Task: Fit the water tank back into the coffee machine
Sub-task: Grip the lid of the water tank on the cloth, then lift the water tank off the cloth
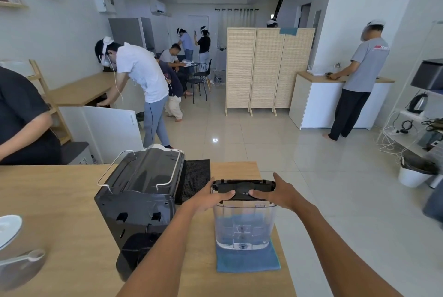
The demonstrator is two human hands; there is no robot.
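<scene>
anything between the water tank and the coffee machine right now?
Head view: only the left hand and its forearm cross that gap, over bare wooden table. The water tank stands on a blue cloth, right of the coffee machine.

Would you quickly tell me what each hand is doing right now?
Left hand: closed on the black lid of the clear plastic water tank.
Right hand: closed on the same lid's other side.
</scene>
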